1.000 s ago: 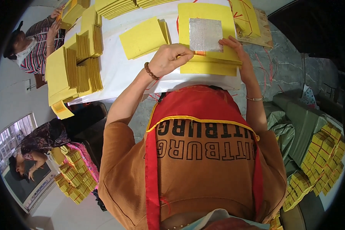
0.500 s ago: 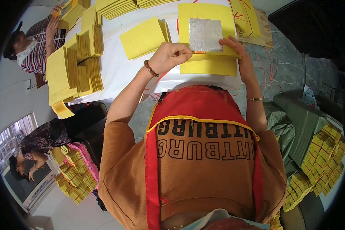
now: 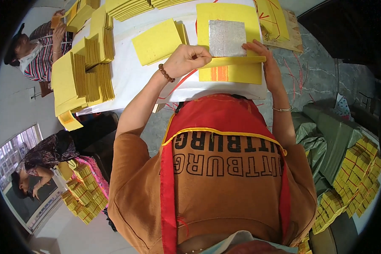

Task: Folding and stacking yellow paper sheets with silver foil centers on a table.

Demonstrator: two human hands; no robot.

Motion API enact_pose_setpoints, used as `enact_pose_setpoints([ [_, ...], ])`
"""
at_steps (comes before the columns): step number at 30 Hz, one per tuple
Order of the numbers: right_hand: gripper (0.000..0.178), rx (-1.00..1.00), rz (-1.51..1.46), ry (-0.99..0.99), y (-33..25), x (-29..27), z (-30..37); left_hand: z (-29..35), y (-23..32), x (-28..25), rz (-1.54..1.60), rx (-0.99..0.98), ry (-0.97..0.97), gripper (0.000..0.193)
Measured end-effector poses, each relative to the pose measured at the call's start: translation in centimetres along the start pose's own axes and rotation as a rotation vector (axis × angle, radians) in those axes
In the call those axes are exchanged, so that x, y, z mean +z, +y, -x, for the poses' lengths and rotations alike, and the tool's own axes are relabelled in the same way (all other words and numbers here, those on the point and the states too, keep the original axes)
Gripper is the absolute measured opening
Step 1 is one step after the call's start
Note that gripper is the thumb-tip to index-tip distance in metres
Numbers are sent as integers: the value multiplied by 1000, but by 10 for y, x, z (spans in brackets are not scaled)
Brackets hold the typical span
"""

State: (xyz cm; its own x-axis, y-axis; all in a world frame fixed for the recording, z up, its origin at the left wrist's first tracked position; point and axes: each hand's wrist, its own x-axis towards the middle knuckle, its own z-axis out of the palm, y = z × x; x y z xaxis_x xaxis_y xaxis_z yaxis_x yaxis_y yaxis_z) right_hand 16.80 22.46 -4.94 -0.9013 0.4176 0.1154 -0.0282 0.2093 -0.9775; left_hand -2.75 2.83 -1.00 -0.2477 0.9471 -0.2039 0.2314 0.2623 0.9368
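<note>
Left hand (image 3: 189, 59) and right hand (image 3: 262, 57) apart, each pinching the near edge of the yellow paper sheet (image 3: 228, 38) on the white bench (image 3: 131, 80). Edge now folded up higher than a second ago, toward the silver foil square (image 3: 227, 38).

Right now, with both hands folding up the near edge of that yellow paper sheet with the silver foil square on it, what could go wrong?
1. The left hand and right hand grip the fold at different heights, so the yellow paper sheet may crease crooked.
2. The fold sits close to the silver foil square; pressing there might wrinkle it.
3. The loose yellow sheet lies beside the left hand, so a sweep could knock it askew.
</note>
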Motion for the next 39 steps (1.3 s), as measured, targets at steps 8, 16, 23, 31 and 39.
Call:
enact_pose_setpoints([
  [8, 28, -125, 199, -13, 6, -1, 3, 2, -1, 3, 13, 11, 69, 19],
  [16, 33, 18, -31, 15, 13, -2, 1, 1, -18, 9, -823, 491, 299, 40],
  [23, 33, -384, 750, -27, -21, -18, -1, 12, 1, 9, -941, 647, 333, 38],
  [31, 29, -244, 638, -174, -33, -16, 11, 22, 1, 27, -518, 411, 393, 21],
  [39, 32, 172, -30, 300, -41, 11, -16, -12, -6, 19, 82, -127, 457, 23],
])
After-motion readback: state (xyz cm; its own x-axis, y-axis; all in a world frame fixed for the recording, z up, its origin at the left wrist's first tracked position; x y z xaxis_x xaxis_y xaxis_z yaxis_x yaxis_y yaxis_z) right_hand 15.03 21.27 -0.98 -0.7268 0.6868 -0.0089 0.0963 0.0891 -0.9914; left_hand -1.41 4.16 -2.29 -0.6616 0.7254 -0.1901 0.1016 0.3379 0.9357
